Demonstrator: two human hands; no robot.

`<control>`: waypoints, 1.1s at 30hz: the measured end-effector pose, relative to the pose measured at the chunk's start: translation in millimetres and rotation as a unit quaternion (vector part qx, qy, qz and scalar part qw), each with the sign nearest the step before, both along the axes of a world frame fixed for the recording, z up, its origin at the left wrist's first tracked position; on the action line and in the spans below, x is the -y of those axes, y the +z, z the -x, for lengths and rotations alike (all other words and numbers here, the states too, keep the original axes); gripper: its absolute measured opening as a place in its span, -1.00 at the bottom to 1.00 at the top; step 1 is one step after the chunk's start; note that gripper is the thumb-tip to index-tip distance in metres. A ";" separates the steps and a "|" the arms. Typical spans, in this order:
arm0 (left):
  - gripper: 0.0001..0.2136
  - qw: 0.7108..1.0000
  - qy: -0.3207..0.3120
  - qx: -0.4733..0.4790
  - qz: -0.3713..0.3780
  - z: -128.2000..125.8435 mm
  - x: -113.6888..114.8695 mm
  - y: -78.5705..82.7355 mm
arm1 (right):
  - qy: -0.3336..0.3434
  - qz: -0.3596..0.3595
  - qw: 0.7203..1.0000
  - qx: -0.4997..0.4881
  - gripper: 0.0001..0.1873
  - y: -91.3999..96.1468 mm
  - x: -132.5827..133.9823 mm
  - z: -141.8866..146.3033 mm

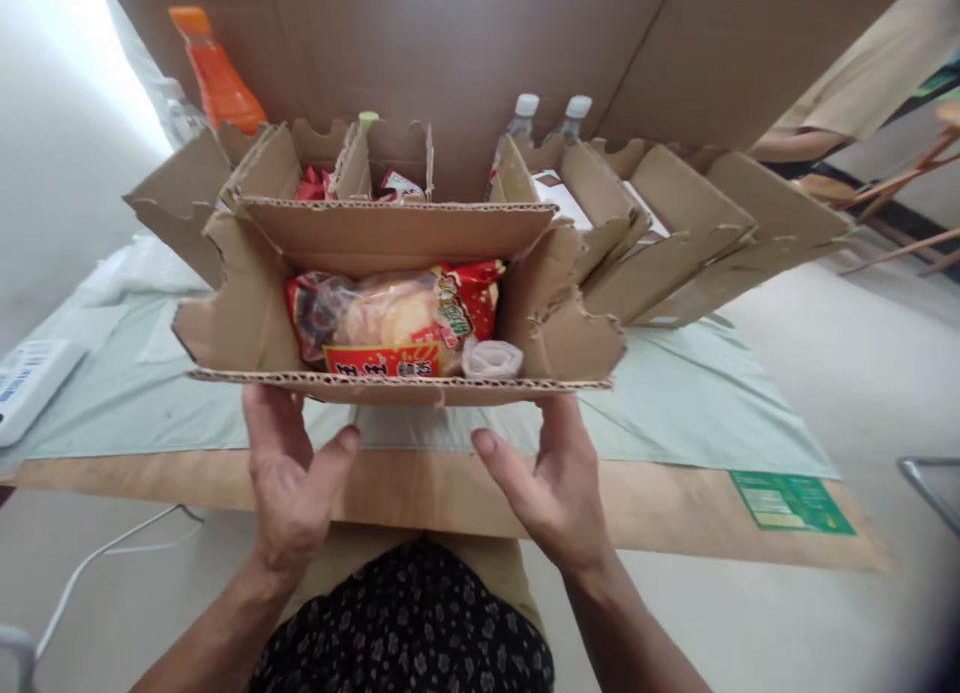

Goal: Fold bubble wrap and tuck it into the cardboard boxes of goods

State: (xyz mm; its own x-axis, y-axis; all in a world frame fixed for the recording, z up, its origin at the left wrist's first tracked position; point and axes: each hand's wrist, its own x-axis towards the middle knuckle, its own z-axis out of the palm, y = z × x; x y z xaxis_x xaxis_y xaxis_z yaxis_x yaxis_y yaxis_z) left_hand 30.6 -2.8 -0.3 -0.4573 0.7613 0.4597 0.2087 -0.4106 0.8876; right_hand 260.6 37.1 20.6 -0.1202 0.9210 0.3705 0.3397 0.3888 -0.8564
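An open cardboard box (420, 238) is centred in front of me, tilted so that its inside faces me. My left hand (289, 478) supports it at the lower left, and my right hand (551, 483) does so at the lower right. Both thumbs point inward, off the cardboard, while most of the fingers are hidden behind and under the box. Inside lies a clear and red snack bag (394, 313) with pale round crackers. A rolled whitish item (493, 359) sits at its right end; I cannot make out its kind.
Further cardboard boxes (675, 248) stand behind on a pale green cloth (675, 403). An orange bottle (217, 73) and white-capped bottles (574, 118) rise behind them. A white power strip (34, 388) is at left, a green card (791, 501) at the right front edge. Another person's arm (799, 145) shows upper right.
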 end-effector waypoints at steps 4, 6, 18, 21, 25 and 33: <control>-0.25 0.990 -0.057 -0.006 0.126 -30.6 8.6 -21.3 | -0.102 0.027 0.994 0.004 -0.38 -18.8 10.6 -30.5; -0.20 0.984 -0.087 -0.018 0.152 -44.1 5.4 -31.2 | -0.131 0.039 0.991 -0.007 -0.37 -33.1 20.7 -48.6; -0.25 0.989 -0.028 -0.093 0.108 -26.7 -99.3 -20.9 | -0.119 -0.014 0.987 -0.103 -0.38 -63.2 -28.5 -59.0; -0.19 0.988 0.003 -0.118 0.103 -42.0 -78.0 -27.4 | -0.085 0.058 0.981 -0.164 -0.22 -70.7 -62.5 -84.2; -0.16 0.984 -0.035 -0.134 0.108 -65.2 -67.3 -31.6 | -0.057 0.119 0.975 -0.179 -0.30 -90.3 -94.6 -97.3; -0.23 0.978 -0.132 -0.154 0.049 -89.4 -97.4 -40.5 | -0.059 0.129 0.982 -0.122 -0.48 -99.5 -80.4 -91.2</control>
